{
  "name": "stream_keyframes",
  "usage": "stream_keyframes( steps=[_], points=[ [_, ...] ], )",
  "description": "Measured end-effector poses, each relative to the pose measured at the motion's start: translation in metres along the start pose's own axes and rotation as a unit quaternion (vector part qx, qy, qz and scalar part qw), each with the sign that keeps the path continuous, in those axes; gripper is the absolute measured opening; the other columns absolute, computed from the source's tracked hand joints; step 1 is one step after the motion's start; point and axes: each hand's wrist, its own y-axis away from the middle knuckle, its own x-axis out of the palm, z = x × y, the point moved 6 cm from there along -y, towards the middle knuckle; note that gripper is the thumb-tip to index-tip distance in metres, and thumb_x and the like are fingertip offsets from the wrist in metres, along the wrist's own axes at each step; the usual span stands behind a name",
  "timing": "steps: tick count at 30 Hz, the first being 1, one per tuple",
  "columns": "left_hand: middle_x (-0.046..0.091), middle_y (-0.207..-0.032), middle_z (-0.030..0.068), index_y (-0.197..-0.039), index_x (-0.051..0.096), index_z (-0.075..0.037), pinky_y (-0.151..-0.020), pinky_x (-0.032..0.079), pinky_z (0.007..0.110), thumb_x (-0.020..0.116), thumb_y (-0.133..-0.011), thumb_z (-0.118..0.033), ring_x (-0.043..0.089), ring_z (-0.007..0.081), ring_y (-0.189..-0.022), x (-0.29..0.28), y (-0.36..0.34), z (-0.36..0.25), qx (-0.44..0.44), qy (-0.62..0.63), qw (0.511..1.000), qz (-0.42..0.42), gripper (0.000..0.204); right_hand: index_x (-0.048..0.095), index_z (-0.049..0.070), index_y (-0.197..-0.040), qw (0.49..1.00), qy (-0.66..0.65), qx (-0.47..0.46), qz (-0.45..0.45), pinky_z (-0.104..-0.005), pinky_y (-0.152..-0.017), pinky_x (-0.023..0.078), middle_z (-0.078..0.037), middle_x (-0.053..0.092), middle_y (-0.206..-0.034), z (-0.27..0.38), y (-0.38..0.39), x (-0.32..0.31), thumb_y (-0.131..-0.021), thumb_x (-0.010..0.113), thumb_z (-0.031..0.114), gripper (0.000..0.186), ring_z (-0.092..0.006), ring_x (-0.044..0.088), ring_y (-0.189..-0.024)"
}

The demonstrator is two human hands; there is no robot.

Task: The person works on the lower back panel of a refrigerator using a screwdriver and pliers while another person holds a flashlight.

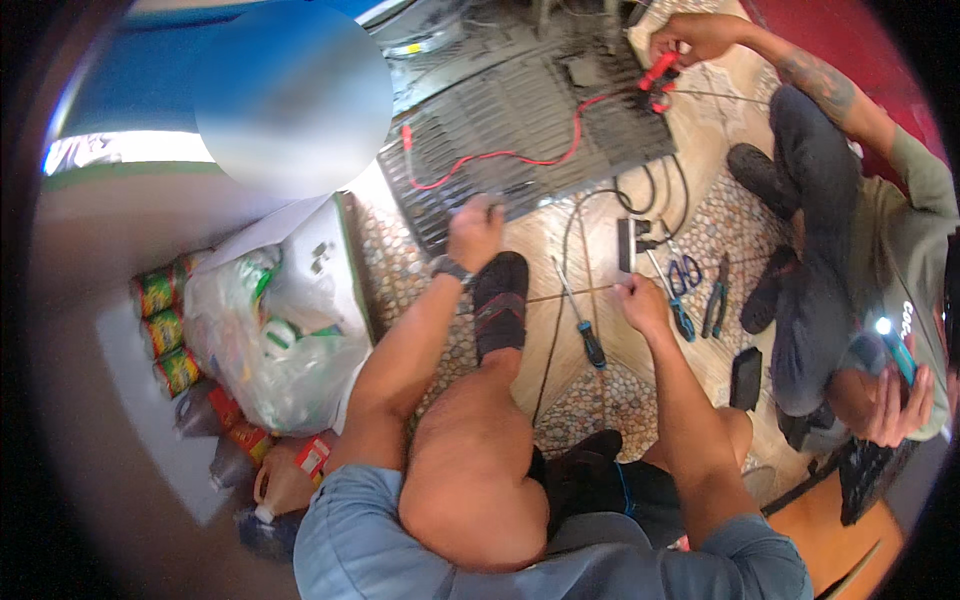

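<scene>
My left hand (475,235) is closed at the near edge of a black ribbed panel (500,115); a small dark spot shows at its fingertips, too small to name. My right hand (643,305) pinches the near end of a white-and-black power strip (627,245), with a black plug (645,237) in its side. Black cable (568,235) loops from there toward the panel. Between my hands lies a screwdriver (590,340). Right of my right hand are another screwdriver (682,318), blue-handled scissors (685,275) and pliers (715,300).
A co-worker at the right holds a red clip (658,75) on a red wire (500,155) and a lit teal flashlight (898,350). A white box (345,260) with a plastic bag (270,350), cans (165,330) and bottles (290,475) stand left. A black pouch (745,378) lies right.
</scene>
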Motion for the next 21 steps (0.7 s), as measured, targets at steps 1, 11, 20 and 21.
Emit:
stream_keyframes(
  steps=[1, 11, 20, 21],
  points=[
    [0.067, -0.091, 0.0181, -0.099, 0.066, -0.005, -0.076, 0.052, 0.045, 0.063, -0.09, -0.018, 0.066, 0.0378, -0.084, -0.008, 0.001, 0.013, -0.003, -0.041, 0.999, -0.004, 0.015, 0.064, 0.002, -0.098, 1.0, -0.024, -0.009, -0.002, -0.0468, -0.082, 0.051, -0.02, 0.068, -0.095, 0.005, 0.001, -0.001, -0.088, 0.067, 0.032, 0.031, -0.0381, 0.064, -0.095],
    [0.067, -0.094, 0.0192, -0.101, 0.065, -0.002, -0.078, 0.051, 0.044, 0.061, -0.09, -0.017, 0.065, 0.0376, -0.086, 0.006, 0.014, -0.007, -0.027, -0.013, 0.997, 0.07, 0.019, 0.061, 0.003, -0.102, 0.954, -0.196, 0.046, -0.22, -0.0458, -0.086, 0.048, -0.02, 0.065, -0.1, -0.04, -0.047, -0.054, -0.09, 0.063, 0.021, 0.022, -0.0375, 0.062, -0.098],
    [0.066, -0.112, 0.0189, -0.128, 0.053, 0.001, -0.079, 0.053, 0.036, 0.064, -0.093, -0.029, 0.067, 0.0263, -0.089, 0.113, 0.042, -0.04, -0.172, 0.194, 0.913, 0.316, 0.047, 0.053, -0.003, -0.115, 0.959, -0.185, 0.098, -0.191, -0.0428, -0.088, 0.05, -0.025, 0.062, -0.108, -0.036, -0.059, -0.03, -0.086, 0.072, 0.024, 0.043, -0.0354, 0.062, -0.102],
    [0.064, -0.116, 0.0196, -0.131, 0.048, 0.002, -0.08, 0.053, 0.036, 0.065, -0.093, -0.031, 0.067, 0.0263, -0.091, 0.134, 0.039, -0.051, -0.17, 0.193, 0.907, 0.334, 0.053, 0.052, -0.003, -0.115, 0.925, -0.3, 0.144, -0.183, -0.0415, -0.084, 0.052, -0.023, 0.062, -0.107, -0.053, -0.062, -0.019, -0.085, 0.073, 0.023, 0.045, -0.0332, 0.063, -0.098]
  ],
)
